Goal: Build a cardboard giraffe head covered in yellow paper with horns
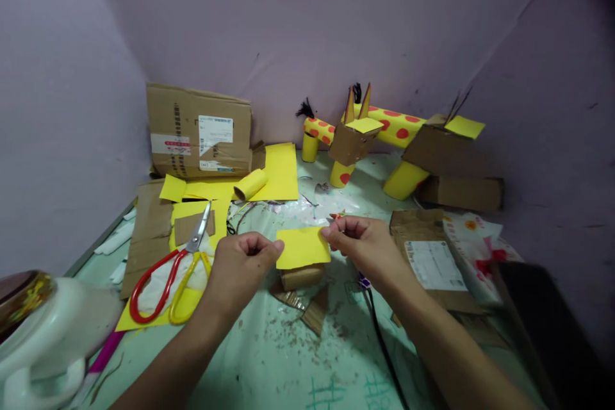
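A small yellow paper rectangle (302, 248) is stretched between both hands above the table. My left hand (250, 262) pinches its left edge between thumb and fingers. At the right edge, my right hand (358, 243) pinches its upper corner. Just below the paper sits a brown cardboard tube (302, 277), its top partly hidden by the paper. Torn cardboard scraps (316, 312) lie in front of the tube. To the left, scissors (195, 237) with one red and one yellow handle rest on paper and cardboard, blades pointing up and away.
Yellow tube figures with red spots (396, 127) stand at the back right. A cardboard box (199, 131) leans at the back left near a yellow tube (250, 184). A white teapot-like vessel (91, 314) is front left; a dark object (542, 327) is front right. A black cord (379, 336) crosses the table (269, 365).
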Available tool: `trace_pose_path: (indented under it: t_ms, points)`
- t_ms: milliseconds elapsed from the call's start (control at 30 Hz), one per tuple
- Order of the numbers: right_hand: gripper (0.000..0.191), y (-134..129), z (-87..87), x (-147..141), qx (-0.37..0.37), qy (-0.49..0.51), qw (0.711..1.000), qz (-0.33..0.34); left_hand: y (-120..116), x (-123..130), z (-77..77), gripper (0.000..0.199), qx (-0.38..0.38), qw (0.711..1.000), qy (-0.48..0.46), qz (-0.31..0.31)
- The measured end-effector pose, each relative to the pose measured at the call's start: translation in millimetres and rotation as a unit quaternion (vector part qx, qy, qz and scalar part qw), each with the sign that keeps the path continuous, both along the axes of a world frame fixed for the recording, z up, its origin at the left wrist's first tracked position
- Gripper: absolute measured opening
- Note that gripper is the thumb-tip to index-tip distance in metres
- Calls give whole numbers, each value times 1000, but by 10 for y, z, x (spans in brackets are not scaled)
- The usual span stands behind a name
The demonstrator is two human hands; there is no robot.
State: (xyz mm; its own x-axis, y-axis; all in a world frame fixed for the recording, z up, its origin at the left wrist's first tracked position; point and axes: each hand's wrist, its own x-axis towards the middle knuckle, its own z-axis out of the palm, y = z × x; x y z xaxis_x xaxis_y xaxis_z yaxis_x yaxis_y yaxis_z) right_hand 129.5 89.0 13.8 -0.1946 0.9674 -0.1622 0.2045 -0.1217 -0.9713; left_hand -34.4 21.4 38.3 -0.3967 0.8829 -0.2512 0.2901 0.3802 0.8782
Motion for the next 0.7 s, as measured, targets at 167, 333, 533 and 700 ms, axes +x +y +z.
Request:
trace_pose_path:
  t_ms: [167, 333, 533, 700]
  points:
    - [19, 2, -20, 35, -3, -39, 999, 24, -2, -1, -25, 28, -25, 1000, -15, -3]
    - [18, 3, -31, 50, -1, -80, 996, 46, -34, 7, -63, 27, -8, 1000, -14, 13]
    - [18, 25, -68, 65, 15, -100, 993, 64, -68, 12, -114, 23, 23, 999, 7, 21]
    - [18, 40, -50, 85, 28, -107, 993, 52, -77, 27, -126, 22, 15, 1000, -7, 26]
